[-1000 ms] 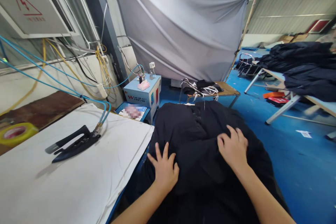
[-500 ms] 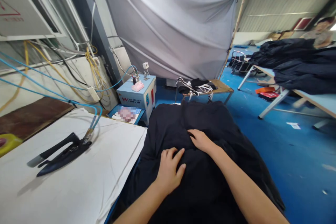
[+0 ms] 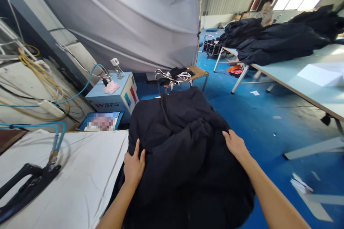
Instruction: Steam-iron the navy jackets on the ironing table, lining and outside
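A large pile of black cloth [image 3: 177, 157] lies in front of me, with folds bunched across its middle. My left hand [image 3: 134, 166] grips its left edge, thumb and forefinger showing on top and the other fingers hidden. At the right edge, my right hand [image 3: 235, 145] is closed on the same cloth, its fingertips tucked at the fabric. To the left, a black iron [image 3: 29, 189] with blue hoses rests on a white-covered table [image 3: 80, 164].
Beyond the cloth stand a blue-white machine [image 3: 113, 96] and a small bench [image 3: 200, 73] with black pieces and white cords. On the right, a long table [image 3: 295, 82] bears dark garments [image 3: 279, 41]; a person [image 3: 266, 12] is behind them. A grey curtain [image 3: 139, 18] hangs ahead.
My hands have moved apart to opposite edges of the black cloth and taken hold of it. The cloth's top is more bunched. The view has turned right.
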`<state>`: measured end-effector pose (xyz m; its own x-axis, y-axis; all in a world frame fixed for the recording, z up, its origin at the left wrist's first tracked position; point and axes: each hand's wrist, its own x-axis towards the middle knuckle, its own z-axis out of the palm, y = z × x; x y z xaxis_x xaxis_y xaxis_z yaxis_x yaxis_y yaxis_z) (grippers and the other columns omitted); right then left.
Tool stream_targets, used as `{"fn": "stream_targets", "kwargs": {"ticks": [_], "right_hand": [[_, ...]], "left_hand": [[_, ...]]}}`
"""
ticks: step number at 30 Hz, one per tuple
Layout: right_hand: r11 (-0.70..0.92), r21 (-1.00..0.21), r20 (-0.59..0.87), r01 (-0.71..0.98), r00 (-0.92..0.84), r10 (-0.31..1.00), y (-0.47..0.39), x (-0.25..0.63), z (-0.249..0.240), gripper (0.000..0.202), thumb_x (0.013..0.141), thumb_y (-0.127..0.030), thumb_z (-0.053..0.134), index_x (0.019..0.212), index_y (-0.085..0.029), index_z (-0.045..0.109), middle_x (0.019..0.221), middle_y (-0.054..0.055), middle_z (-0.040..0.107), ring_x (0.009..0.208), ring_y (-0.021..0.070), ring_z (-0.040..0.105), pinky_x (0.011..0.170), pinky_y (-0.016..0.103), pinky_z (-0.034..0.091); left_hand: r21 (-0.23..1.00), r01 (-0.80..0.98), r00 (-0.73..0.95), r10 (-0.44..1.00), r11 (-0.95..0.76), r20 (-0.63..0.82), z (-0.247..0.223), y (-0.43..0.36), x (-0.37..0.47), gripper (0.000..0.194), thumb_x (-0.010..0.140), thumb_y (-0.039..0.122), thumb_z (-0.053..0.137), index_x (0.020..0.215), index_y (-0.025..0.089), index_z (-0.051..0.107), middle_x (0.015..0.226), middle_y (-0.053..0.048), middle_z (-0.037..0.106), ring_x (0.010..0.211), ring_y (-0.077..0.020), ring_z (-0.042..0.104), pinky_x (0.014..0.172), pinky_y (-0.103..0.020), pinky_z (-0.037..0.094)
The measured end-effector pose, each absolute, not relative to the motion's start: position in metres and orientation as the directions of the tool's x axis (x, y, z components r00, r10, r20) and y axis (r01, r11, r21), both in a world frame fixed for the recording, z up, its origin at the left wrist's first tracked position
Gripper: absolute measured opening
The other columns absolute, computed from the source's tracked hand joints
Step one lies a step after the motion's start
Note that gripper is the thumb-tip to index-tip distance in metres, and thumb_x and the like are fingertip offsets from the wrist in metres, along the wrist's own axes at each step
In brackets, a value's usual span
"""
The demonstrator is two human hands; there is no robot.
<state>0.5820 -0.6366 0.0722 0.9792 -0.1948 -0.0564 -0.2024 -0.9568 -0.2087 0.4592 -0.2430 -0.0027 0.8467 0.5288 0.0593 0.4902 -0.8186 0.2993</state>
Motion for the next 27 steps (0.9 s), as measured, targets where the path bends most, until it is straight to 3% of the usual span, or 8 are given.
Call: {"fn": "stream_targets", "kwargs": {"ticks": [3, 7, 9, 12, 16, 19, 23, 27], "right_hand": [[-0.965, -0.161, 0.044, -0.205, 0.976, -0.215, -0.650, 0.604, 0.082, 0.035, 0.085, -0.035, 0.029, 0.098, -0.018, 0.056, 0.090, 0.012, 0.063, 0.084, 0.0225, 0.058, 0.068, 0.029, 0.040], [-0.933, -0.128, -0.098, -0.335, 0.941, -0.324, -0.673, 0.615, 0.080, 0.035, 0.083, -0.030, 0.033, 0.104, -0.016, 0.056, 0.093, 0.015, 0.061, 0.085, 0.0246, 0.056, 0.067, 0.033, 0.040], [-0.930, -0.153, -0.012, -0.336, 0.941, -0.338, -0.669, 0.606, 0.080, 0.038, 0.082, -0.026, 0.033, 0.113, -0.014, 0.052, 0.099, 0.016, 0.059, 0.091, 0.0257, 0.054, 0.071, 0.035, 0.040], [-0.971, -0.175, 0.265, -0.162, 0.942, -0.205, -0.645, 0.580, 0.086, 0.039, 0.082, -0.031, 0.033, 0.115, -0.020, 0.051, 0.109, 0.014, 0.054, 0.101, 0.0276, 0.047, 0.079, 0.041, 0.037], [-0.980, -0.169, 0.288, 0.103, 0.956, 0.050, -0.602, 0.554, 0.094, 0.036, 0.080, -0.038, 0.038, 0.106, -0.023, 0.057, 0.115, 0.009, 0.053, 0.110, 0.0312, 0.039, 0.086, 0.049, 0.032], [-0.920, -0.328, 0.269, 0.213, 0.955, 0.125, -0.571, 0.560, 0.096, 0.043, 0.081, -0.040, 0.036, 0.117, -0.019, 0.049, 0.114, 0.010, 0.055, 0.107, 0.0266, 0.044, 0.087, 0.042, 0.035], [-0.844, -0.534, 0.120, 0.047, 0.993, -0.021, -0.533, 0.589, 0.092, 0.068, 0.072, -0.051, 0.047, 0.128, -0.014, 0.033, 0.101, 0.012, 0.059, 0.086, 0.0226, 0.057, 0.073, 0.034, 0.043], [-0.791, -0.603, 0.036, 0.102, 0.994, 0.102, -0.525, 0.610, 0.091, 0.033, 0.069, -0.042, 0.053, 0.091, -0.019, 0.058, 0.075, 0.003, 0.062, 0.067, 0.0172, 0.058, 0.067, 0.029, 0.044]], "left_hand": [[0.291, 0.531, 0.814, 0.574, -0.796, 0.085, 0.006, -0.259, 0.470, 0.057, 0.083, 0.053, 0.025, 0.133, 0.027, 0.029, 0.084, -0.008, 0.043, 0.075, -0.0214, 0.052, 0.066, -0.036, 0.044], [0.363, 0.573, 0.786, 0.618, -0.735, 0.009, 0.006, -0.257, 0.472, 0.056, 0.083, 0.051, 0.029, 0.132, 0.024, 0.033, 0.093, -0.012, 0.046, 0.083, -0.0244, 0.053, 0.070, -0.039, 0.043], [0.386, 0.552, 0.781, 0.620, -0.739, 0.073, 0.012, -0.255, 0.465, 0.051, 0.083, 0.048, 0.030, 0.129, 0.025, 0.038, 0.106, -0.015, 0.045, 0.094, -0.0278, 0.050, 0.075, -0.044, 0.041], [0.433, 0.398, 0.822, 0.524, -0.809, 0.223, 0.027, -0.260, 0.447, 0.042, 0.085, 0.040, 0.030, 0.119, 0.024, 0.049, 0.115, -0.012, 0.046, 0.105, -0.0264, 0.045, 0.085, -0.045, 0.037], [0.505, 0.113, 0.943, 0.252, -0.855, 0.215, 0.036, -0.273, 0.434, 0.039, 0.086, 0.033, 0.032, 0.121, 0.023, 0.043, 0.112, -0.007, 0.055, 0.106, -0.0192, 0.047, 0.092, -0.039, 0.032], [0.560, 0.113, 0.972, 0.207, -0.821, 0.108, 0.033, -0.267, 0.442, 0.038, 0.086, 0.023, 0.027, 0.121, 0.022, 0.042, 0.114, -0.005, 0.056, 0.106, -0.0160, 0.049, 0.092, -0.038, 0.032], [0.438, 0.200, 0.977, 0.212, -0.876, -0.022, 0.037, -0.247, 0.453, 0.032, 0.083, 0.025, 0.035, 0.112, 0.024, 0.048, 0.110, -0.005, 0.058, 0.105, -0.0203, 0.048, 0.091, -0.046, 0.028], [0.354, 0.114, 0.993, 0.102, -0.928, -0.053, 0.046, -0.235, 0.451, 0.021, 0.080, 0.035, 0.043, 0.088, 0.021, 0.057, 0.094, -0.005, 0.061, 0.097, -0.0219, 0.050, 0.087, -0.043, 0.030]]}}
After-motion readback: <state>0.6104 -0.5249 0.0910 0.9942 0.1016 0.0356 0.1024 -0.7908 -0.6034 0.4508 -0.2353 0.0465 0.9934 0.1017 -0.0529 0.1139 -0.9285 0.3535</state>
